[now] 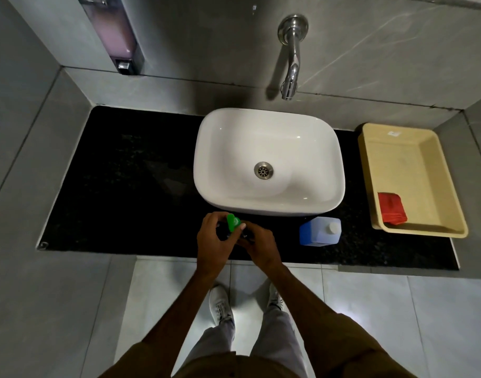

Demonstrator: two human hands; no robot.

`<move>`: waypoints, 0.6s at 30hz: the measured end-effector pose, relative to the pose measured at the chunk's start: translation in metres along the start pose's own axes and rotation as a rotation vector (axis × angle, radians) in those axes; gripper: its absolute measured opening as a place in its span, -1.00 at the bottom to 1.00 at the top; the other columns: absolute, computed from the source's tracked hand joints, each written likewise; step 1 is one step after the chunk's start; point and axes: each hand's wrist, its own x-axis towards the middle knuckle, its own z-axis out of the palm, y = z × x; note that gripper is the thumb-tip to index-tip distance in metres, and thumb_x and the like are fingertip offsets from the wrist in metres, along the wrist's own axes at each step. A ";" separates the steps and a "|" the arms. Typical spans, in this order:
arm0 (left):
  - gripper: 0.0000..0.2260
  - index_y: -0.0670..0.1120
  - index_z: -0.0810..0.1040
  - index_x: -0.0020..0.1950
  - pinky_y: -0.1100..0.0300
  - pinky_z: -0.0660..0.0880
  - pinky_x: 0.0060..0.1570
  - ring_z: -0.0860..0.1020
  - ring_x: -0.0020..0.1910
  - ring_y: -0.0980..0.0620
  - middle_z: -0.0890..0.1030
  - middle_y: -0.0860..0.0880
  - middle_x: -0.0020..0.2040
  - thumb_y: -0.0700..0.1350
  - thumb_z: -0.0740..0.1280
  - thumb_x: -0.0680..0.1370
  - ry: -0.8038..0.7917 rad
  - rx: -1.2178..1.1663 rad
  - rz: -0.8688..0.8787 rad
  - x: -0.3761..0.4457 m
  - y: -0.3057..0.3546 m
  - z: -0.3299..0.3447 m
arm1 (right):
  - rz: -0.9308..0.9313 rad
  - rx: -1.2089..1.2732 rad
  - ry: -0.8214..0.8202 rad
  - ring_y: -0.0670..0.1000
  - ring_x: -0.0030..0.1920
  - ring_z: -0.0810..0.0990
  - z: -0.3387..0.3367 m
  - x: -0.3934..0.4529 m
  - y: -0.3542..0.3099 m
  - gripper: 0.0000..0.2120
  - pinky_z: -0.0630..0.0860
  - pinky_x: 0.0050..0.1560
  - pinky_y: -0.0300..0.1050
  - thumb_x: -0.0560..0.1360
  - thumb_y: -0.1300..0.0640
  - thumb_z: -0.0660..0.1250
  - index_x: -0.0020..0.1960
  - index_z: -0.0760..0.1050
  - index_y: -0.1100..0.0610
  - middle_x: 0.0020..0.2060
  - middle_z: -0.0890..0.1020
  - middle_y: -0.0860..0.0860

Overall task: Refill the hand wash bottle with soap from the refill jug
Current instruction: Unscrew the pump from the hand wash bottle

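Note:
The hand wash bottle stands at the counter's front edge just before the basin, mostly hidden by my hands; only its green pump head (233, 221) shows. My left hand (212, 242) curls around the pump top. My right hand (258, 245) wraps the bottle's body from the right. The refill jug (319, 231), translucent with blue soap and a white cap, stands capped on the counter to the right of my hands, untouched.
A white basin (269, 162) sits on the black counter (124, 181) under a wall tap (291, 61). A beige tray (408, 178) holding a red cloth (392, 208) is at the right. A wall soap dispenser (116, 34) hangs upper left.

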 end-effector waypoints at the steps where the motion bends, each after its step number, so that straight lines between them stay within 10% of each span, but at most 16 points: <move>1: -0.70 0.11 0.54 0.06 0.28 0.57 0.03 0.61 0.04 0.11 0.61 0.08 0.00 0.05 0.57 0.44 0.026 -0.020 -0.006 0.000 0.004 -0.005 | 0.003 -0.002 -0.003 -0.06 0.06 0.71 0.000 0.001 0.000 -0.62 0.65 0.14 0.05 0.45 0.06 0.55 0.25 0.61 0.00 0.05 0.74 -0.05; 10: -0.74 0.04 0.63 0.16 0.30 0.60 0.07 0.70 0.09 0.06 0.74 0.06 0.05 -0.10 0.53 0.50 0.278 -0.419 -0.139 0.023 0.034 -0.074 | 0.006 0.055 -0.001 -0.02 0.12 0.70 0.003 -0.001 0.003 -0.53 0.62 0.23 -0.02 0.41 0.20 0.58 0.30 0.60 0.02 0.11 0.72 -0.01; 18: -0.72 -0.09 0.68 0.08 0.19 0.61 0.02 0.61 -0.22 0.31 0.68 0.07 -0.17 -0.02 0.58 0.43 0.031 0.116 -0.388 0.046 -0.026 -0.079 | 0.027 0.042 0.018 0.00 0.27 0.63 0.012 -0.001 0.008 -0.31 0.53 0.33 -0.19 0.48 0.25 0.52 0.55 0.36 0.09 0.31 0.62 0.07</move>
